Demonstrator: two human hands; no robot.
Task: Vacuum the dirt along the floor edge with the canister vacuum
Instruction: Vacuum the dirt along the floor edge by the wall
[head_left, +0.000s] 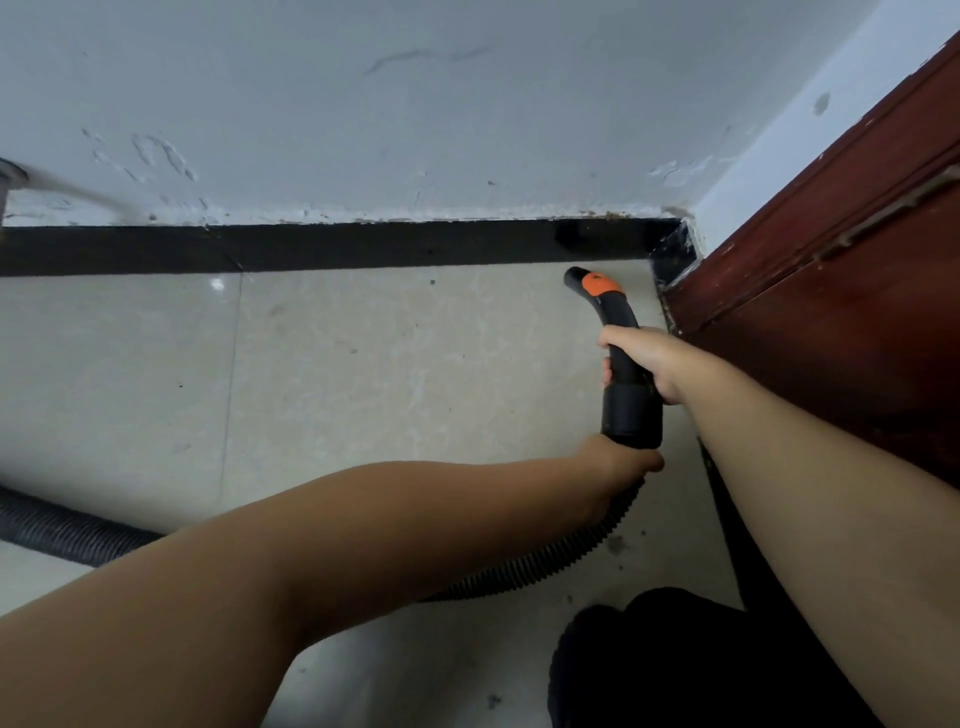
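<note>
The curved nozzle (605, 306) is aimed at the corner right of center, where the dirt's probably trapped. It's gripped by the right hand (647, 364), while the hose (540, 566) is clutched by the left hand (621, 460) below, likely for slack.

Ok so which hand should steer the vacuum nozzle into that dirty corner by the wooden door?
The right hand. It grips the curved handle nearest the nozzle, which already points toward the corner. The left hand holds farther back where the hose joins, better for support.

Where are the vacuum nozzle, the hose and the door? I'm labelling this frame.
vacuum nozzle (597, 285), head view, orange band near its tip.
hose (545, 569), head view, ribbed stretch below the arm.
door (831, 291), head view, red-brown panel.
</note>
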